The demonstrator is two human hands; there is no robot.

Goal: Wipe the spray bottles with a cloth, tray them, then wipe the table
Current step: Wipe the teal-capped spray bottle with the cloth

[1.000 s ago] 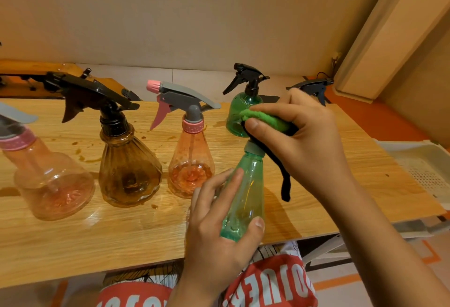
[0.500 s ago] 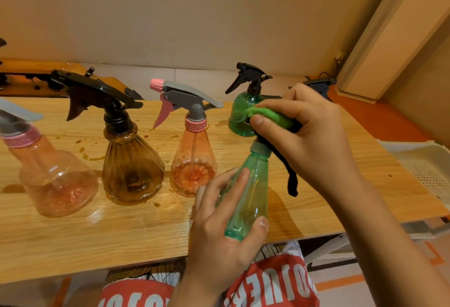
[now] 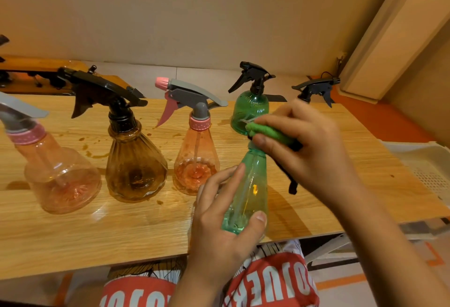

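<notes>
Green bottle [image 3: 252, 180] gripped in left hand [image 3: 219, 231], right hand [image 3: 314, 151] pinching cloth [image 3: 270, 132] on its top, partly blocking far green bottle [image 3: 248, 107]; brown bottle [image 3: 136, 160], pink bottle [image 3: 197, 155] left.

green cloth [image 3: 270, 132], brown bottle [image 3: 136, 172], woodgrain table [image 3: 97, 238]

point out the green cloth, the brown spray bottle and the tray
green cloth [image 3: 265, 131]: head view, on its folded front edge.
brown spray bottle [image 3: 136, 168]: head view, on its ribbed body.
tray [image 3: 418, 151]: head view, on its white rim.
</notes>
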